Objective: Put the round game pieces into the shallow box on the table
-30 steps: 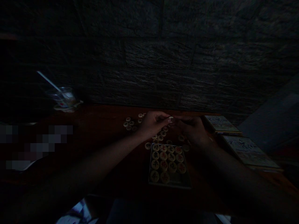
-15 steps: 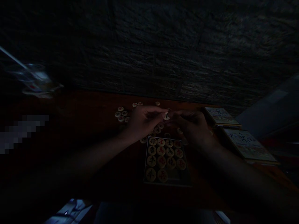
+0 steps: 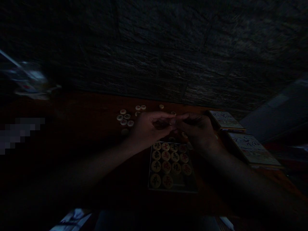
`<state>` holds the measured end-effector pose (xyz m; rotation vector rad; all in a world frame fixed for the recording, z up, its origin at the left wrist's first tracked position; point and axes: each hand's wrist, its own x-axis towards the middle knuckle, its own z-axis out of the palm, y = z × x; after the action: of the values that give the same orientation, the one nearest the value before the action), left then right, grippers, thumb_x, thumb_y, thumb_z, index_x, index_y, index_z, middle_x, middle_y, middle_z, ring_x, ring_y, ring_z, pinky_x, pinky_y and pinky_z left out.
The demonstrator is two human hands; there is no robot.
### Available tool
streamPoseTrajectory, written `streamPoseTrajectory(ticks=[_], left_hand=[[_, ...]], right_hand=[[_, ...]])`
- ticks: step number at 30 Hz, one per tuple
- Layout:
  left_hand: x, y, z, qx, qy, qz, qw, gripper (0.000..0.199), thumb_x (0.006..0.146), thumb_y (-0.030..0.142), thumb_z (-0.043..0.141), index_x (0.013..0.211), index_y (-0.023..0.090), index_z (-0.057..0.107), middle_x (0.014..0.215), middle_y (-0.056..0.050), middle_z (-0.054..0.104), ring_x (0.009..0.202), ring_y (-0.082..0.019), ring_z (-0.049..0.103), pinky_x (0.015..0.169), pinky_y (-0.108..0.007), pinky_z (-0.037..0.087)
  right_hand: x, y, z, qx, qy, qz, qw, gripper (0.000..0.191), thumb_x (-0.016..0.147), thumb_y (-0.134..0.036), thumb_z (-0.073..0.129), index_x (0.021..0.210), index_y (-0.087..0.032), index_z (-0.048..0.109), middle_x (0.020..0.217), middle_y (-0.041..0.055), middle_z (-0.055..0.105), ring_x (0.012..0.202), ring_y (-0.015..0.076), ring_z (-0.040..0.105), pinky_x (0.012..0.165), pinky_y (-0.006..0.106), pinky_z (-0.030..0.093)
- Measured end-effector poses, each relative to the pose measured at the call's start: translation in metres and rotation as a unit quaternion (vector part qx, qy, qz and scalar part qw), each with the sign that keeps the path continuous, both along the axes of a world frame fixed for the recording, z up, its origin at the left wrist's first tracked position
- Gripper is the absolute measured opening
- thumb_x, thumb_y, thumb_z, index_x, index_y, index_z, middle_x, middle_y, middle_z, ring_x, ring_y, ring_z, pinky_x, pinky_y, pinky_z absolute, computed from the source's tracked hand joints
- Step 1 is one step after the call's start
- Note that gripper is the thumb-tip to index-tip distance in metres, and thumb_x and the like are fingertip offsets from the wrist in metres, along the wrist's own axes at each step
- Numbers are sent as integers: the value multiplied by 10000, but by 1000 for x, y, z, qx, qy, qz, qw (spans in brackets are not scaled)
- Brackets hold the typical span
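Observation:
My left hand [image 3: 150, 128] and my right hand [image 3: 199, 130] meet fingertip to fingertip above the table, both pinched round a small round chess piece [image 3: 172, 121] that their fingers mostly cover. Just below them lies a square box [image 3: 179, 190] with rows of round pieces marked in black or red characters. Its lower right part shows bare bottom. More loose pieces [image 3: 123, 122] lie on the table beyond and left of my left hand, and one piece [image 3: 184, 135] is under my right hand.
Two flat illustrated boxes [image 3: 226, 120] [image 3: 255, 149] lie at the right of the wooden table [image 3: 96, 106]. A clear cup [image 3: 33, 78] with a straw stands at the far left. A dark stone wall [image 3: 154, 57] rises behind the table.
The piece between my fingers showed its black character before; now my fingers cover most of it. My left hand has moved slightly right and down. The box's pieces are unchanged.

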<state>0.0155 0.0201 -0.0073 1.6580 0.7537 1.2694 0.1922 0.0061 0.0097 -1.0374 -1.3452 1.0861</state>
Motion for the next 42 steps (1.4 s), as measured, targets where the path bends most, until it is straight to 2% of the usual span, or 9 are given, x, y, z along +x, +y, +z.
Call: streamPoseTrajectory(ticks=[4,11,19,24,27,30,33,36,42], left_hand=[[0,0,-2,-9,1,-12,1000,263,797,213,810,1057,177,799,1000,-75,826,863,-213,796,811,-325,655],[0,3,-2,-32,-17,7,999,312,820,252,808,1117,159,785,970,-93,826,829,-215,797,765,-320,662],[1,1,4,-131,-80,-13,988,242,851,227,749,1088,181,773,1010,-78,827,914,-222,802,820,-360,681],[0,-1,3,-105,-65,-23,992,220,896,281,712,1086,184,767,1052,-92,822,911,-220,804,807,-340,677],[0,-1,-1,-63,-20,4,998,265,889,296,739,1125,177,757,1004,-92,827,881,-216,803,820,-338,663],[1,-2,-1,-34,10,24,999,231,873,279,766,1077,170,774,987,-90,828,882,-211,800,833,-322,646],[1,-4,-1,-20,11,12,1000,156,891,287,756,998,183,800,955,-70,831,860,-192,797,822,-296,636],[0,-5,-1,-3,29,18,999,165,908,325,745,1011,221,820,947,-46,833,855,-186,795,808,-294,635],[0,-3,0,-93,-39,-10,995,191,908,335,713,1002,215,827,970,-56,835,861,-207,807,817,-343,666]], right_hand=[[1,0,-1,0,-12,-6,1000,297,656,-441,946,746,-194,809,652,26,756,535,123,659,509,229,530],[5,1,0,-7,-14,24,1000,335,719,-491,899,892,-209,850,732,52,793,591,160,713,567,270,587],[7,1,-4,85,-90,2,992,245,767,-348,875,989,-251,841,941,52,831,800,210,776,730,331,623],[5,0,-3,61,-54,-15,997,246,729,-396,910,909,-239,851,855,55,826,733,200,767,678,312,618],[2,-2,-1,46,-37,-6,998,233,758,-431,888,889,-242,857,769,47,809,649,179,747,618,288,607],[1,-3,-1,51,-39,-4,998,247,755,-450,888,883,-241,857,762,50,807,622,180,739,600,296,614],[1,-4,-2,60,-51,-19,997,262,718,-450,912,854,-234,853,755,56,807,622,185,739,586,291,609],[2,-3,-3,61,-53,-22,996,262,728,-458,904,840,-228,851,747,58,805,616,184,738,580,286,606],[1,-1,-4,44,-14,-4,999,261,720,-445,912,874,-245,847,828,45,819,643,169,739,643,302,628]])
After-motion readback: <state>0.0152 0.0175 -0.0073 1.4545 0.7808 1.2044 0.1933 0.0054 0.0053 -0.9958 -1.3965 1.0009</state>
